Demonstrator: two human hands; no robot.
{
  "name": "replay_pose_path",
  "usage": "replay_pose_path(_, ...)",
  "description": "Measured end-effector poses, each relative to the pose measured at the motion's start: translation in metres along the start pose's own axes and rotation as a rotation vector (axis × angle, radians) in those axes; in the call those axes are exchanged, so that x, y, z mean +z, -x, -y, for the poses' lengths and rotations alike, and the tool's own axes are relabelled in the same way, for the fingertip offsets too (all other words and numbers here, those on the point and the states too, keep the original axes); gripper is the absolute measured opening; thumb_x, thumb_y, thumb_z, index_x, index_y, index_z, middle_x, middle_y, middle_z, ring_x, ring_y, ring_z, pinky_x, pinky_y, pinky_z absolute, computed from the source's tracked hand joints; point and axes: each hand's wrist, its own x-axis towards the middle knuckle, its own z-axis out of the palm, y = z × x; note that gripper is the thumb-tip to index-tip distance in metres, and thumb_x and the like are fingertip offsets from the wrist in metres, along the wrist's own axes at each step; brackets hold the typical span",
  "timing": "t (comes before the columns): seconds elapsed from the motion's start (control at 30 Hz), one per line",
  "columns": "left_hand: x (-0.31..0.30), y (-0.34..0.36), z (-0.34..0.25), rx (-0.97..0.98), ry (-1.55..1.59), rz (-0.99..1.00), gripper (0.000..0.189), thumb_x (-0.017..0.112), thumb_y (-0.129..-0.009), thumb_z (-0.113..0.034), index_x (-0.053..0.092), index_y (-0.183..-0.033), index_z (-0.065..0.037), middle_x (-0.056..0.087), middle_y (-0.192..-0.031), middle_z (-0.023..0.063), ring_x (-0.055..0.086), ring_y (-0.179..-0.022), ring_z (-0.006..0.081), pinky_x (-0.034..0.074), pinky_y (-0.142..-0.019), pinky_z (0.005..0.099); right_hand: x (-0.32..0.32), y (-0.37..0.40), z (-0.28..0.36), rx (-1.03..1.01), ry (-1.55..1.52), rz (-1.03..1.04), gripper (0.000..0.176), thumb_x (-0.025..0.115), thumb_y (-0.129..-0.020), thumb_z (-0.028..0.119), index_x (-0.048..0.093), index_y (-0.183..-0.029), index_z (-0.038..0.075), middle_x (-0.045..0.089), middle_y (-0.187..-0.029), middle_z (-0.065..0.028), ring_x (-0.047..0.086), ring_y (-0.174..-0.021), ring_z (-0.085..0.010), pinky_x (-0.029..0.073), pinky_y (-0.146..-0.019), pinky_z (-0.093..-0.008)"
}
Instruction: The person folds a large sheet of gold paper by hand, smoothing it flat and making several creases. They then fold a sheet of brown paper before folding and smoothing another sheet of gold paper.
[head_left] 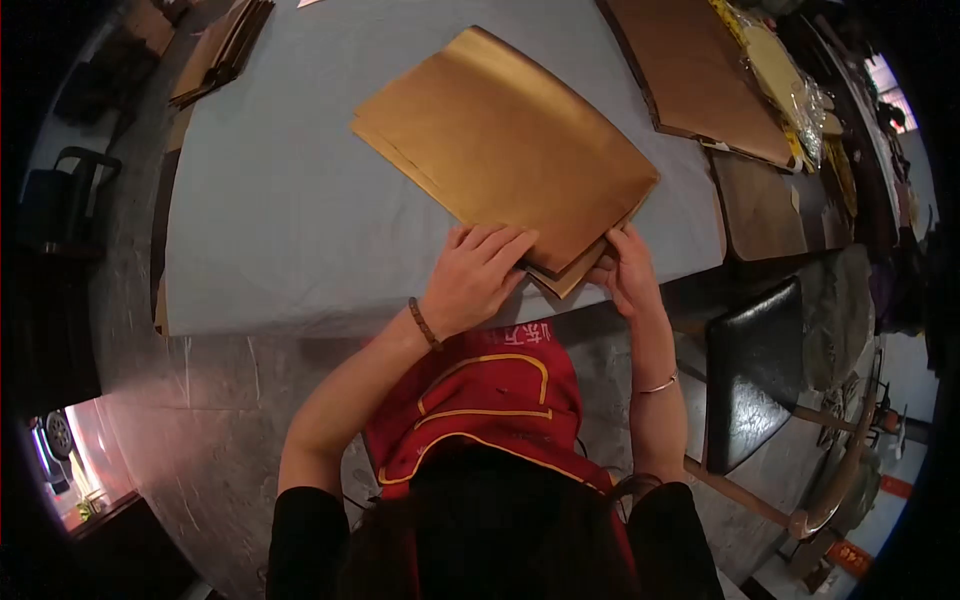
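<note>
A stack of folded golden-brown paper sheets (510, 140) lies at a slant on the grey-blue cloth of the table, its near corner at the front edge. The layers are slightly apart at that corner. My left hand (478, 270) grips the near left edge, fingers on top and the thumb hidden. At the near right edge, my right hand (625, 270) pinches the sheets, thumb above and the other fingers partly beneath. A beaded bracelet (425, 325) is on my left wrist and a thin bangle (660, 383) on my right.
The cloth-covered table (270, 200) spreads ahead of me. A brown board or paper stack (700, 80) is at the far right, beside yellow and clear plastic wrapping (790, 90). More brown sheets (222, 50) are far left. A black-seated chair (755, 375) stands at my right.
</note>
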Motion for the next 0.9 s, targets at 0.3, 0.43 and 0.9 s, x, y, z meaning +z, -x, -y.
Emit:
replay_pose_path(0.3, 0.014, -0.031, -0.012, 0.066, 0.062, 0.201, 0.059, 0.071, -0.073, -0.017, 0.053, -0.129, -0.008, 0.06, -0.121, 0.0076, 0.055, -0.108, 0.0262, 0.037, -0.092, 0.0389, 0.003, -0.016, 0.002, -0.266, -0.021, -0.058, 0.076, 0.055, -0.083, -0.001, 0.017, -0.149, 0.007, 0.055, -0.12, -0.0142, 0.06, -0.099, -0.0198, 0.053, -0.078, -0.0323)
replay_pose_path(0.43, 0.019, -0.036, -0.005, 0.042, -0.002, 0.141, 0.059, 0.071, -0.074, -0.018, 0.053, -0.129, -0.008, 0.06, -0.122, 0.007, 0.055, -0.107, 0.0253, 0.037, -0.092, 0.0391, 0.006, -0.021, 0.007, -0.229, 0.014, -0.054, 0.075, 0.056, -0.082, -0.003, 0.02, -0.148, 0.007, 0.057, -0.118, -0.0125, 0.061, -0.098, -0.0194, 0.052, -0.076, -0.0318)
replay_pose_path(0.9, -0.015, -0.038, 0.006, 0.155, -0.231, -0.088, 0.032, 0.065, -0.071, -0.008, 0.065, -0.102, -0.006, 0.065, -0.091, 0.0053, 0.062, -0.082, 0.0218, 0.045, -0.067, 0.0337, 0.019, -0.051, 0.013, -0.117, 0.1, 0.171, 0.075, 0.05, -0.081, -0.004, 0.019, -0.148, 0.006, 0.056, -0.121, -0.0144, 0.059, -0.103, -0.0233, 0.05, -0.084, -0.0339)
